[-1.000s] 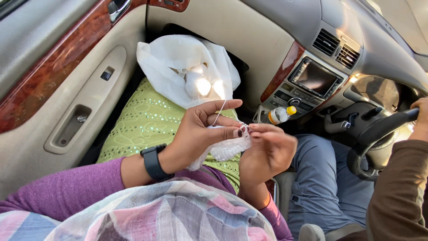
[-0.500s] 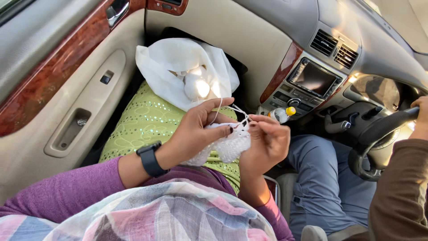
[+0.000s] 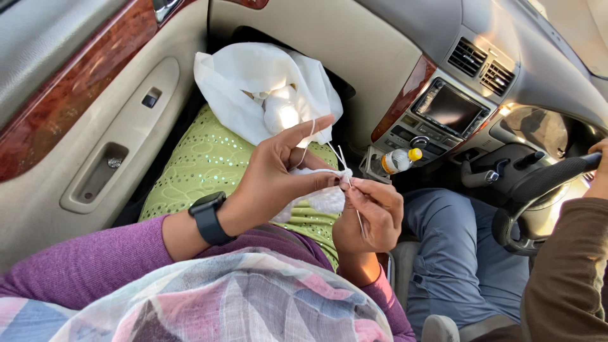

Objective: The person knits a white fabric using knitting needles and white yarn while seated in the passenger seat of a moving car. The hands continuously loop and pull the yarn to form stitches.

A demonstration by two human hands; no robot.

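since the earlier frame we note the left hand (image 3: 272,180) has raised its forefinger, yarn (image 3: 308,140) draped over it. both hands are together, clamped on the white crochet piece (image 3: 320,196) above the lap; right hand (image 3: 370,218) pinches the hook (image 3: 356,212), shaft pointing downward. hook tip hidden.

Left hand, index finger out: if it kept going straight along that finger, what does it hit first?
Probably the white plastic bag on the lap. The left hand has its index finger raised, with white yarn over it, pointing up-right at the bag's lower edge. Depth is unclear; it might pass just beside it.
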